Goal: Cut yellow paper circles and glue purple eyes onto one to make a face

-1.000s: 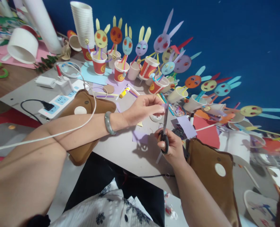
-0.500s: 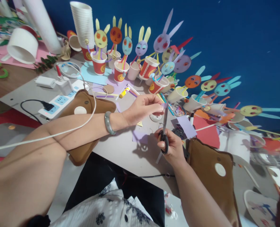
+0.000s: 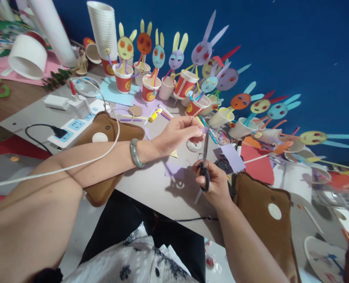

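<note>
My left hand (image 3: 181,135) is closed in a pinch on a small piece of purple paper (image 3: 204,130) above the table. My right hand (image 3: 214,181) grips the black handles of the scissors (image 3: 204,173), whose blades point up and away from me. The upper part of the blades is beside the purple piece, close to my left fingertips. Below my hands, a larger purple scrap (image 3: 176,171) lies on the table with a shadow over it. Right of the scissors lies another purple sheet (image 3: 233,158).
Paper rabbit figures in cups, one a red cup (image 3: 151,89), line the back before a blue wall. Brown pouches (image 3: 261,200) lie at both sides. A power strip (image 3: 75,125) and white cable (image 3: 88,160) are at left. Red paper (image 3: 257,165) lies at right.
The small purple piece and my left fingertips have shifted very slightly beside the blades. My right hand and the scissors are nearly where they were.
</note>
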Action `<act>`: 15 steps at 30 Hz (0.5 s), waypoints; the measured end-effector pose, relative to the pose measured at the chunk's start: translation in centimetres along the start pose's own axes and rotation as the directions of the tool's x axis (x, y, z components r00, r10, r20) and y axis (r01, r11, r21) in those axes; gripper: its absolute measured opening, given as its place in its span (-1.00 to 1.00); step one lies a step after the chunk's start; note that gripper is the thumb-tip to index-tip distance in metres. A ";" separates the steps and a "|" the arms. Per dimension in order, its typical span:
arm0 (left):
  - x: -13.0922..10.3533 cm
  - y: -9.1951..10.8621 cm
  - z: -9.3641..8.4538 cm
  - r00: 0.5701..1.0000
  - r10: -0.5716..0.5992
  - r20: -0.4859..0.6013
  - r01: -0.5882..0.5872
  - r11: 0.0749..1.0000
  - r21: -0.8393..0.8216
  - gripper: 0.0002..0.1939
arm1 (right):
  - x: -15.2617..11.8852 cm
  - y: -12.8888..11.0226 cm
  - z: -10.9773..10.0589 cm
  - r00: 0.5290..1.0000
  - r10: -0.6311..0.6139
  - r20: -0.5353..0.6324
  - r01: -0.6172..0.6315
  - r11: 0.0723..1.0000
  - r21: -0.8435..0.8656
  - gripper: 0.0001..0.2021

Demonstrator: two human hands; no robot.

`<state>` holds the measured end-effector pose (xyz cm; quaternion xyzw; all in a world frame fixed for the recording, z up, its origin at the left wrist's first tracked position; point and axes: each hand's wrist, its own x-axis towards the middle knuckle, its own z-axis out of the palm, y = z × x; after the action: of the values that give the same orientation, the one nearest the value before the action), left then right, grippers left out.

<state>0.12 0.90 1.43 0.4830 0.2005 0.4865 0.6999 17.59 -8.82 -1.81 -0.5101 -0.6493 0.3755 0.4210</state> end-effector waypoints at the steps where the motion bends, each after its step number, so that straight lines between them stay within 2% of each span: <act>1: 0.0 0.0 0.0 1.000 -0.002 -0.001 0.002 1.000 -0.007 -0.89 | 0.0 0.0 0.0 1.000 -0.006 0.001 0.006 1.000 0.003 -0.39; 7: 0.1 0.1 0.1 0.999 -0.041 -0.018 0.041 0.999 0.000 -0.79 | -0.1 0.3 0.0 1.000 -0.013 -0.003 0.013 1.000 0.004 -0.40; 11: -0.1 0.1 0.1 0.999 0.015 0.030 -0.016 0.999 0.031 -0.71 | -0.1 0.5 -0.1 1.000 -0.010 -0.011 0.010 1.000 -0.010 -0.40; 15: -0.1 0.0 0.0 0.998 0.046 0.036 -0.046 0.999 0.019 -0.77 | 0.0 0.4 -0.1 1.000 -0.011 -0.001 0.010 1.000 -0.009 -0.40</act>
<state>0.06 0.84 1.39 0.5031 0.1816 0.4918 0.6871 17.82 -8.75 -2.10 -0.5089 -0.6534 0.3700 0.4209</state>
